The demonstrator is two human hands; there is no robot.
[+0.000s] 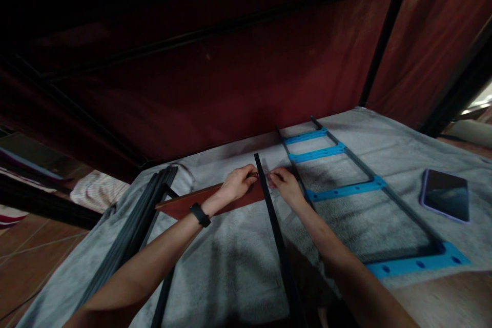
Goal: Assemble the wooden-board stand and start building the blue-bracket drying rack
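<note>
A long black bar runs away from me between my two hands, its far end raised near my fingertips. My left hand, with a dark band on its wrist, is closed in a pinch just left of the bar; what its fingers hold is too small to name. Under it a reddish-brown board reaches the bar. On the bar's other side my right hand pinches something small and thin that I cannot make out.
Right of my hands lies a black frame with blue crosspieces. A phone rests farther right. Several dark bars are bundled at left. Everything lies on a grey blanket, with a dark red panel behind.
</note>
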